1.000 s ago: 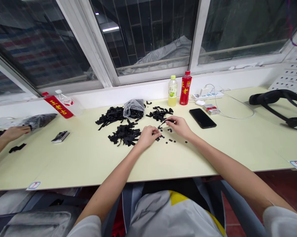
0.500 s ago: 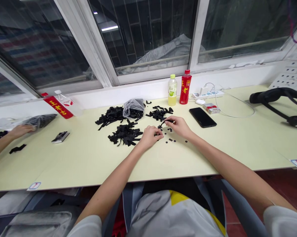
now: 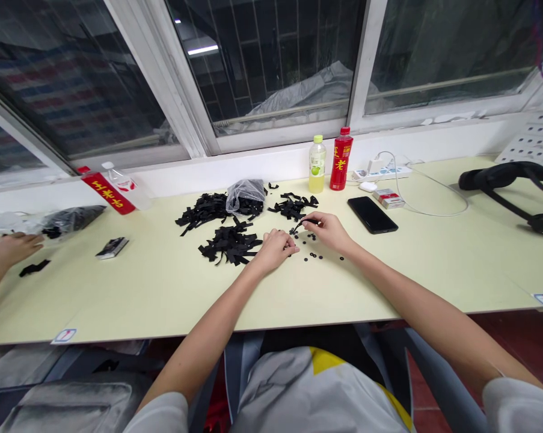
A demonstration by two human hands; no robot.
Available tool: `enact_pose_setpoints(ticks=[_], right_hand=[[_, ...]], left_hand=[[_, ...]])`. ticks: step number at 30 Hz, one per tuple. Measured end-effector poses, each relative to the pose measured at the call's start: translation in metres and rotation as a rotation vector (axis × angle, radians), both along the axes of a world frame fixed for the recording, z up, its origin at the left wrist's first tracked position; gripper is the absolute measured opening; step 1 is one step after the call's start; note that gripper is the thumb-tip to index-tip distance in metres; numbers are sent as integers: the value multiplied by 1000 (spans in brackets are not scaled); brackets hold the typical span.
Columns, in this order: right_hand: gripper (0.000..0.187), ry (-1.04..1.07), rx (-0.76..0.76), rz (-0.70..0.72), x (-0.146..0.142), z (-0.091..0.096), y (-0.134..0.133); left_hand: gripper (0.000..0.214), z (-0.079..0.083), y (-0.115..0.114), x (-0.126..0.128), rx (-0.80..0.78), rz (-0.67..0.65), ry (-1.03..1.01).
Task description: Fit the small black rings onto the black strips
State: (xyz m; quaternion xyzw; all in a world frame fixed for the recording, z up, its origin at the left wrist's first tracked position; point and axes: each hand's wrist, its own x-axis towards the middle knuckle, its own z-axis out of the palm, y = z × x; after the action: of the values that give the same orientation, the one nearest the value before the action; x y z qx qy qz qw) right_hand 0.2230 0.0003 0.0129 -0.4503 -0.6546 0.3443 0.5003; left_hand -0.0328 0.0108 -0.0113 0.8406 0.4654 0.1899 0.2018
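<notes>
My right hand [image 3: 327,230] is closed on what look like black tweezers [image 3: 305,222], their thin bent tip pointing down and left at small black washers [image 3: 313,255] on the table. My left hand [image 3: 276,248] rests on the table just left of that tip, thumb and fingers pinched together; whatever lies between them is hidden. Beside its wrist is a heap of short black fabric strips [image 3: 230,242]. Behind it lies a second pile of strips [image 3: 205,210], partly under a clear plastic bag [image 3: 246,195]. A smaller group of strips [image 3: 293,206] sits beyond my right hand.
Right of my hands lie a black phone [image 3: 373,214], a small box [image 3: 389,198] and a power strip [image 3: 383,174] with a white cable. A yellow drink bottle [image 3: 317,165] and a red bottle [image 3: 341,159] stand behind. Another person's hand [image 3: 15,248] is at far left, near a bag [image 3: 73,221].
The other person's hand at far left has drawn back leftward from the plastic bag. My two hands have stayed almost in place.
</notes>
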Motion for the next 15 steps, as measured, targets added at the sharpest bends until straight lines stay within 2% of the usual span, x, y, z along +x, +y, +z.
enact_pose_setpoints(ticks=[6, 12, 15], right_hand=[[26, 9, 0, 14, 0, -1, 1], [31, 40, -45, 57, -2, 5, -2], [39, 57, -93, 148, -3, 8, -5]], left_hand=[[22, 3, -5, 0, 31, -8, -5], [30, 13, 1, -7, 57, 114, -153], [34, 17, 4, -9, -46, 188, -284]])
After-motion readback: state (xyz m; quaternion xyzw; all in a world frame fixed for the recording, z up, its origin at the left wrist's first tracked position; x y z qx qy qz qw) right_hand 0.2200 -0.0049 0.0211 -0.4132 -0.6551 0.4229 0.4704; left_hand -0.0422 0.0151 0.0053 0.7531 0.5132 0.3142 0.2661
